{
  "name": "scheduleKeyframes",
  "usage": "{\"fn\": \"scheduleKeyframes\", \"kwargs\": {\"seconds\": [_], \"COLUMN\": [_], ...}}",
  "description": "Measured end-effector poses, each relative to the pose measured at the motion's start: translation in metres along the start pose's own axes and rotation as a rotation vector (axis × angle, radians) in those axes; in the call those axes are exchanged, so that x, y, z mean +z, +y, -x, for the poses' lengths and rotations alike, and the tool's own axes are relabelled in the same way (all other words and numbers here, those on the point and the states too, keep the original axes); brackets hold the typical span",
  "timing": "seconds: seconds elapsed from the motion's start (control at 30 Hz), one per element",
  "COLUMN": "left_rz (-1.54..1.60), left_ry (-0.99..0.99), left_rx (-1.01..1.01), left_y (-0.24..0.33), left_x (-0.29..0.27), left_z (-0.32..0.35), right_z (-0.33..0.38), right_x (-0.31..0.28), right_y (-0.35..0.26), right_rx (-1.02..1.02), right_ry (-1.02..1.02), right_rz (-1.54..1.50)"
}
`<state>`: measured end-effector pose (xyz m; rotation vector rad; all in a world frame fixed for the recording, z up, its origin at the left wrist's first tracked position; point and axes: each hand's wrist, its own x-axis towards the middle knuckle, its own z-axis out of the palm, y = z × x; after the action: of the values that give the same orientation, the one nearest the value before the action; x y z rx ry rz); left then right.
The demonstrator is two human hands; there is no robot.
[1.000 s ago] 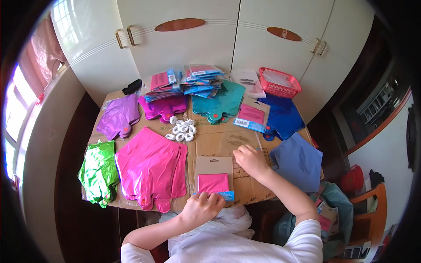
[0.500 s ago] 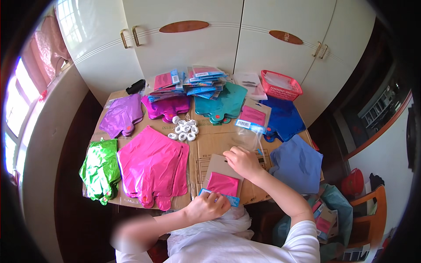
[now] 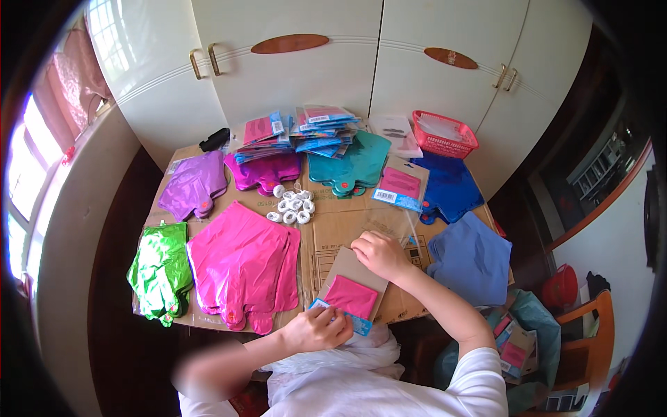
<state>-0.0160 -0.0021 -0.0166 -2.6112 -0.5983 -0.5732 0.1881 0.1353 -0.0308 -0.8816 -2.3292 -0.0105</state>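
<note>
In front of me at the table's near edge is a flat package (image 3: 352, 297): a brown card with a folded pink foil piece and a blue strip along its bottom. My left hand (image 3: 318, 329) is closed on its lower left corner, by the blue strip. At the top edge, the bent fingers of my right hand (image 3: 379, 254) grip the card. A clear plastic sleeve (image 3: 393, 226) lies just beyond that hand. Left of the package spreads a stack of pink foil balloons (image 3: 240, 267), flat and uninflated.
Around the cardboard-covered table (image 3: 326, 219) lie green (image 3: 160, 271), purple (image 3: 193, 184), teal (image 3: 351, 163) and blue (image 3: 451, 187) foil balloons. White ribbon rolls (image 3: 294, 205) sit mid-table. Packed packages (image 3: 323, 132) and a red basket (image 3: 445, 135) stand at the back. A wooden chair (image 3: 590, 340) is at right.
The package has tilted, its lower end swinging slightly right and its blue strip now slanting down to the right. Both hands stay on it, with only small shifts.
</note>
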Motion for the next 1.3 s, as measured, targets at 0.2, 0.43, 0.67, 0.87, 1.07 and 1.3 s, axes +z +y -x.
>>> {"fn": "scheduleKeyframes", "kwargs": {"seconds": [0.2,0.43,0.67,0.87,1.07,1.3], "left_rz": [-0.003,0.017,0.055,0.064,0.015,-0.018], "left_ry": [0.032,0.131,0.028,0.059,-0.034,-0.011], "left_rx": [0.024,0.092,0.077,0.093,0.001,0.084], "left_y": [-0.003,-0.014,-0.016,-0.002,-0.014,-0.011], "left_x": [-0.005,-0.015,-0.018,-0.026,-0.021,-0.013], "left_z": [0.001,0.008,0.002,-0.010,-0.001,-0.003], "right_z": [0.000,0.004,0.003,0.004,0.007,0.004], "right_x": [0.000,-0.006,-0.008,-0.008,-0.012,-0.013], "right_y": [-0.003,0.005,-0.001,-0.001,-0.005,-0.014], "right_rx": [-0.017,0.016,-0.008,0.000,-0.026,-0.031], "right_ry": [0.017,-0.042,-0.051,-0.050,-0.075,-0.059], "right_rz": [0.020,-0.060,0.023,0.015,-0.012,0.024]}}
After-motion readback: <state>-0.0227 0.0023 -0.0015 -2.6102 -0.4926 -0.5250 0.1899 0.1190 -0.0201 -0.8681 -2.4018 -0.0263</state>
